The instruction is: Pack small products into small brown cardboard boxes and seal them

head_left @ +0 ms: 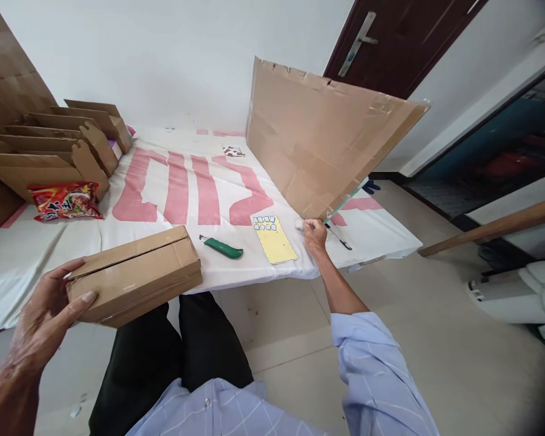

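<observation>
My left hand [49, 309] grips the near left end of a closed cardboard box [136, 272], thumb on its near side. The box tilts over the table's front edge, a dark slit running along its top. My right hand [315, 236] is closed at the lower corner of a large upright cardboard panel [318, 133]. Beside its fingertips is a small clear, shiny thing [298, 224]; what the fingers hold is hidden. Between the hands lie a green utility knife [224, 247] and a yellow sheet [279, 242] with several small white labels. A black pen [340, 238] lies right of my right hand.
Several open cardboard boxes [59, 139] stand in a row at the left, with a red food packet [66, 201] before them. A patterned card [233, 151] lies farther back on the white and pink cloth [181, 188]. A wooden pole [495, 224] slants at the right.
</observation>
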`<state>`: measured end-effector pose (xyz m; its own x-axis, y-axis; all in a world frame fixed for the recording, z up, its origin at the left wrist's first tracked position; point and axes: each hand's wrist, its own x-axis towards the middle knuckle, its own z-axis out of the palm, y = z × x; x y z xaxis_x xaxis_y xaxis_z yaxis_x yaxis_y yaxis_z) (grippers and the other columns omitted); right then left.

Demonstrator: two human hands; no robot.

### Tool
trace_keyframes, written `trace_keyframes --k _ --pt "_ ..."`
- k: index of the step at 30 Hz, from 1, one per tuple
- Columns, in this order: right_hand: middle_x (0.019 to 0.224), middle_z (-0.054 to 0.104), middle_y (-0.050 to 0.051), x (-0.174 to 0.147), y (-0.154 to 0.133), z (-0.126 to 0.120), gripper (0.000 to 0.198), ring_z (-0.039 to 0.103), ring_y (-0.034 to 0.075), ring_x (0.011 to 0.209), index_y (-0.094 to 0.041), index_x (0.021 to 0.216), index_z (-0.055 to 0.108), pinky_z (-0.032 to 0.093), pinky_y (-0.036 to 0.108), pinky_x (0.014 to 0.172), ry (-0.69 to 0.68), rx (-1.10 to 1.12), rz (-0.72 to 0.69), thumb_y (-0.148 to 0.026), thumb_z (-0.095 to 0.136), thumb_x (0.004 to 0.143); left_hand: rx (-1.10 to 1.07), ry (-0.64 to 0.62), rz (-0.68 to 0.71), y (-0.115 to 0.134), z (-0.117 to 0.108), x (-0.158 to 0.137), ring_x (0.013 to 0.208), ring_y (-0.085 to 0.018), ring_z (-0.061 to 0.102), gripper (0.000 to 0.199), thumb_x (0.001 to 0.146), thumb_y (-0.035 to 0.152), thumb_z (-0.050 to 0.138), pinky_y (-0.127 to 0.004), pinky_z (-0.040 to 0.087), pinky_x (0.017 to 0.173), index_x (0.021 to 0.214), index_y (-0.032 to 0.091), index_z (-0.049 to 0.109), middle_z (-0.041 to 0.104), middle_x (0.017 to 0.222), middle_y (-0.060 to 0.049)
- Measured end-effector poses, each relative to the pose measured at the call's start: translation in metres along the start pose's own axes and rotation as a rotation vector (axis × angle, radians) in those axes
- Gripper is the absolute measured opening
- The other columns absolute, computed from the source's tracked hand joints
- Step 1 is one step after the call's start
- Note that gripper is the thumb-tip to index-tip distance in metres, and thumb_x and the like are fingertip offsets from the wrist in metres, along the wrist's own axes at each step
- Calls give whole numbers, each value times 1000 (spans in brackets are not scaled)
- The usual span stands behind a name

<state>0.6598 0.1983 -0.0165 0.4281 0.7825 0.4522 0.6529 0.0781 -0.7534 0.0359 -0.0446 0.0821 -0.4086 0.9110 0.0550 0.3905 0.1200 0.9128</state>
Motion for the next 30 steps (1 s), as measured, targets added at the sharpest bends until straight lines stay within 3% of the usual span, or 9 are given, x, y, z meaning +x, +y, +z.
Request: trace_keyframes --k 5,10,18,30 --pt "96 73 8 -1 12 5 9 65 28 100 -25 81 64 53 47 100 -24 -31 -43 -33 60 80 74 46 18 0 1 1 131 -38 67 63 74 57 82 -49 63 102 135 47 68 73 137 6" --pt "97 71 8 -2 16 12 9 64 27 98 -24 81 64 54 45 97 -39 -47 -71 -32 60 81 60 32 21 -1 3 2 139 -40 64 62 75 55 82 -60 54 120 136 48 67 71 143 7" --pt "95 72 8 5 14 25 8 60 29 100 -25 82 63 51 48 100 9 -66 -73 -33 61 82 25 18 27 -1 5 4 140 -40 63 61 74 53 83 -58 55 120 134 49 68 71 143 7" --pt "94 68 6 10 21 38 10 61 26 95 -25 83 64 54 44 90 -22 -42 -62 -34 61 84 45 21 55 -3 6 2 148 -40 57 59 80 57 80 -59 43 132 138 56 67 69 148 12"
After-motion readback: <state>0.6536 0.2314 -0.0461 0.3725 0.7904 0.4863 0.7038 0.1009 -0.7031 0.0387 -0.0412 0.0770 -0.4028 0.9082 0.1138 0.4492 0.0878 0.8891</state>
